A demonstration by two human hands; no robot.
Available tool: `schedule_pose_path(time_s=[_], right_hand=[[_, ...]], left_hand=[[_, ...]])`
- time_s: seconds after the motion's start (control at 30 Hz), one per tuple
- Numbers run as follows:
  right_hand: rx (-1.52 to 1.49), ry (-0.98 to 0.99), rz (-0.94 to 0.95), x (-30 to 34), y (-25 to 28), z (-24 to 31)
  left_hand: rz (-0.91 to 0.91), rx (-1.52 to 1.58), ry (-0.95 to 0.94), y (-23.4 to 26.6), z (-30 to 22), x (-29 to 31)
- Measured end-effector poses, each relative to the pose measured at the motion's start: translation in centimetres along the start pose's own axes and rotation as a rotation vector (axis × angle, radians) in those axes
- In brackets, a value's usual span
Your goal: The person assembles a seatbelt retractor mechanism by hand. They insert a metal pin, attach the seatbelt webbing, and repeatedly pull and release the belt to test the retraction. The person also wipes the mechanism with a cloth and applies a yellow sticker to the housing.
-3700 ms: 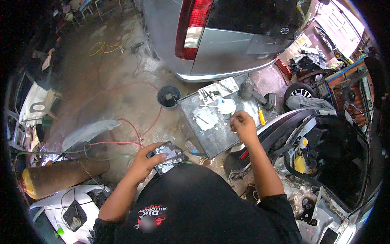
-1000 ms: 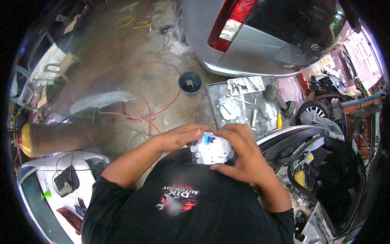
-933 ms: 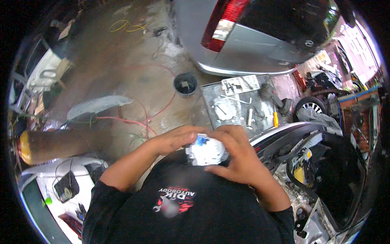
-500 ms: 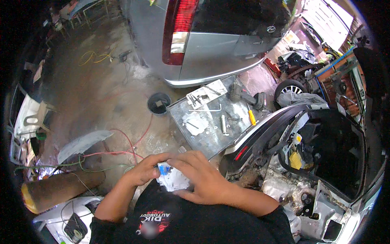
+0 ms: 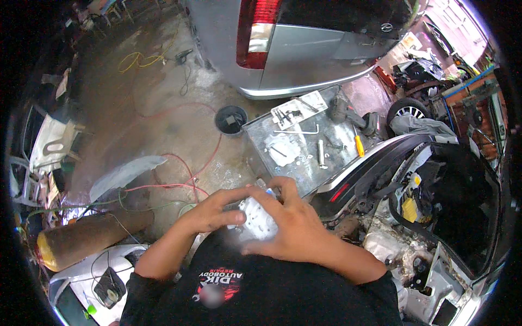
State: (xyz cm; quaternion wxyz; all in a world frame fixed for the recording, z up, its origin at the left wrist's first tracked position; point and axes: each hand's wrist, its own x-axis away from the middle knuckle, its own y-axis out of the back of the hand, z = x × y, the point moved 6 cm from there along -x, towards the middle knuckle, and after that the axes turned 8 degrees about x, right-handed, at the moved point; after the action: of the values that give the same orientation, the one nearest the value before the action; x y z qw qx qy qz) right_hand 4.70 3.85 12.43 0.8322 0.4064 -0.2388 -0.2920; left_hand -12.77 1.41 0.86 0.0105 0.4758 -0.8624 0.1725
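Close in front of my black shirt I hold a white plastic part [image 5: 257, 220] with holes and small raised details. My left hand [image 5: 215, 213] grips its left side, thumb against its face. Wrapped around its right side is my right hand [image 5: 293, 220], with fingers over the top. Only a small bit of blue shows at the upper edge between those fingers. On the metal-topped table [image 5: 260, 145] ahead lie a yellow-handled screwdriver [image 5: 359, 146], an L-shaped bar [image 5: 299, 131], a silver cylinder [image 5: 321, 154] and a white sheet [image 5: 291, 148] bearing a thin dark rod.
A white tray [image 5: 318, 108] of small dark parts and a dark power tool [image 5: 371, 125] occupy the table's far side. Beyond stands a silver vehicle [image 5: 299, 57]. A black bucket [image 5: 231, 119] and red hose [image 5: 163, 189] are left; a white car body [image 5: 429, 282] is right.
The white part has turned in my hands, and its blue area is now mostly covered. My right fingers have spread over its top. The surroundings have shifted right and slightly up in view.
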Motion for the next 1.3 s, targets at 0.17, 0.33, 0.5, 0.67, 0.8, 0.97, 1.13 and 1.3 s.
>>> schedule_pose_path(time_s=[0.17, 0.33, 0.5, 0.67, 0.8, 0.97, 1.13, 1.3], right_hand=[[-0.058, 0.252, 0.082, -0.2, 1.1, -0.3], [-0.074, 0.143, 0.058, -0.8, 1.9, -0.8], [-0.036, 0.058, -0.175, -0.2, 3.4, -0.9], [0.182, -0.094, -0.2, -0.1, 0.8, 0.0], [0.196, -0.117, -0.128, 0.2, -0.1, 0.7], [0.17, -0.098, 0.117, 0.9, 1.0, 1.3], [0.091, -0.006, 0.046, 0.7, 1.6, 0.1], [0.037, 0.015, 0.008, 0.3, 1.8, -1.0]], left_hand=[[-0.006, 0.017, 0.041, 0.1, 0.2, 0.1], [-0.069, 0.007, -0.085, 0.5, 0.3, 0.1], [-0.041, 0.08, -0.077, 0.7, 0.6, 0.7], [-0.043, 0.212, -0.045, -0.3, 0.5, 0.4], [-0.029, 0.144, -0.021, -0.7, -0.1, 0.1], [-0.027, 0.148, -0.096, -0.7, -0.3, 0.1], [-0.02, 0.146, -0.113, -0.6, 0.6, -0.3], [-0.009, 0.1, -0.055, -0.6, 0.2, -0.5]])
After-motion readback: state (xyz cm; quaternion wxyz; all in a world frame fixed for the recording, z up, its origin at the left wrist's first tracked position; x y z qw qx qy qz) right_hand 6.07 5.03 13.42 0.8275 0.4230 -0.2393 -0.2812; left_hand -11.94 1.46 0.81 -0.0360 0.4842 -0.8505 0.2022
